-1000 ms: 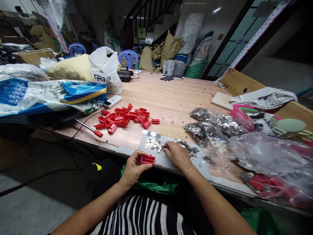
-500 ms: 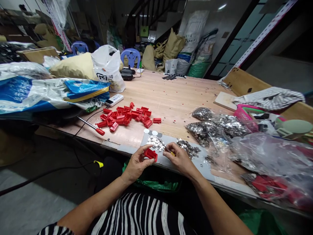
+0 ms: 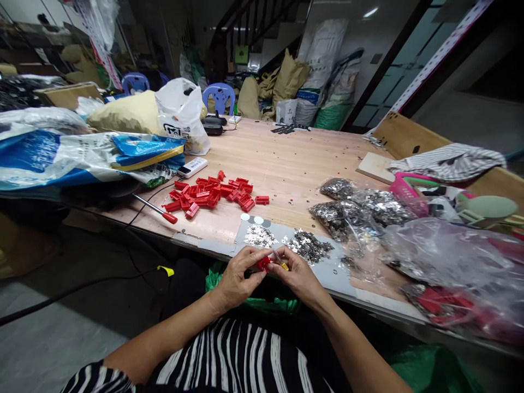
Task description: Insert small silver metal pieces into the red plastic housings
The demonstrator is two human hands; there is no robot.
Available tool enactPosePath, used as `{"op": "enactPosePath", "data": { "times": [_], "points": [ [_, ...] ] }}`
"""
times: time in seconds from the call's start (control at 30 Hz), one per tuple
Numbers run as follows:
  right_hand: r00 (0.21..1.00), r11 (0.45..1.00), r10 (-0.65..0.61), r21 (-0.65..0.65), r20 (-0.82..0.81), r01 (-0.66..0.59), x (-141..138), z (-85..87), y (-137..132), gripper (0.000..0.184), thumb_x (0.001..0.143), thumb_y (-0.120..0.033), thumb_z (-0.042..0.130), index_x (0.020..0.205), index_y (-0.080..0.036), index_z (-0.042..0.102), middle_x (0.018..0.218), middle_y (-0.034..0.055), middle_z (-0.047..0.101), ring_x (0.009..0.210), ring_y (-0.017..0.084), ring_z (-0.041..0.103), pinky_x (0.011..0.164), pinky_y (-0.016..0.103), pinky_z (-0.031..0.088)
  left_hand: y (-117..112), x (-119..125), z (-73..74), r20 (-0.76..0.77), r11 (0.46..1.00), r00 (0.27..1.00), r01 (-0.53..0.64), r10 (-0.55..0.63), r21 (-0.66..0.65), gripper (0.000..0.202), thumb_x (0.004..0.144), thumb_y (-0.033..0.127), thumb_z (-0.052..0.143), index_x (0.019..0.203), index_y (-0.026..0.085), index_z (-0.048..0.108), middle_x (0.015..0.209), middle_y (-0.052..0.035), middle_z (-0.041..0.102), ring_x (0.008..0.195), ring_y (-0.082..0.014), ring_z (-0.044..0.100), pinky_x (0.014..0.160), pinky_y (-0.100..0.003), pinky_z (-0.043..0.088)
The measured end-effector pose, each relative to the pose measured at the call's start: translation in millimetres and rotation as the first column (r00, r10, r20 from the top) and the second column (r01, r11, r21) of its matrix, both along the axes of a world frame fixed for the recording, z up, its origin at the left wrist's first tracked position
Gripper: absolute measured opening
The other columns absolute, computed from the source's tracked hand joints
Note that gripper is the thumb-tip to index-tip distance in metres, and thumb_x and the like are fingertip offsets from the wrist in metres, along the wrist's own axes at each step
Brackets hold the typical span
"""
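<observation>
My left hand [image 3: 238,278] is closed round a small red plastic piece [image 3: 263,263], held just off the table's near edge. My right hand [image 3: 298,275] is pinched on a thin tool with a yellow handle [image 3: 280,261], its tip close to the red piece. The two hands meet over my lap. Just beyond them, two heaps of small shiny metal parts [image 3: 258,236] lie on a grey sheet [image 3: 333,272]. A pile of the same red pieces [image 3: 208,194] sits farther back on the wooden table [image 3: 282,164].
Clear bags of metal parts [image 3: 352,210] and a big plastic bag [image 3: 446,262] crowd the right side. Blue and white sacks [image 3: 82,155], a white bag [image 3: 180,112], a remote [image 3: 191,167] and a red-handled screwdriver [image 3: 158,210] lie left. A green bag [image 3: 254,303] hangs below the edge.
My right hand left the metal heap and came back toward me with the tool. My left hand turned the red piece and drew it in until both hands met.
</observation>
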State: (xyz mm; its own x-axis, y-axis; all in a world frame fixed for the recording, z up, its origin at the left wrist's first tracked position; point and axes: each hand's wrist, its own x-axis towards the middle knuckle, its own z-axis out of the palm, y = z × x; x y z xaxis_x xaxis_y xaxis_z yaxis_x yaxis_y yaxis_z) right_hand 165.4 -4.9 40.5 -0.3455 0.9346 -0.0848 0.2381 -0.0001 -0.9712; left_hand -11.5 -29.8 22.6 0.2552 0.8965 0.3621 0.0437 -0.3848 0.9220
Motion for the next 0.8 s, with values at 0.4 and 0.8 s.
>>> {"op": "enactPosePath", "data": {
  "times": [0.4,0.8],
  "points": [
    [0.995,0.997,-0.033,-0.075,-0.093,0.026,9.7,-3.6,-9.4,0.028,0.086,-0.048,0.053,0.088,-0.02,0.05,0.072,-0.0036,0.053,0.046,0.006,0.04,0.043,0.021,0.031,0.0,2.2,1.8,0.435,0.882,0.9,0.193,0.015,-0.431,0.052,0.073,0.018,0.069,0.124,0.022,0.055,0.093,-0.0028,0.064,0.087,-0.0146,0.06,0.085,-0.029,0.049],
    [0.893,0.93,-0.061,0.349,0.445,-0.111,5.3,-11.1,-8.5,0.021,0.089,-0.031,0.049,0.102,-0.024,0.064,0.085,0.0037,0.065,0.073,0.018,0.059,0.072,0.031,0.046,25.7,-16.7,-12.4,-0.291,0.991,0.948,-0.127,0.131,0.035,0.048,0.07,0.011,0.067,0.115,0.024,0.06,0.111,-0.0056,0.065,0.104,-0.0209,0.059,0.093,-0.036,0.045]
  ]
}}
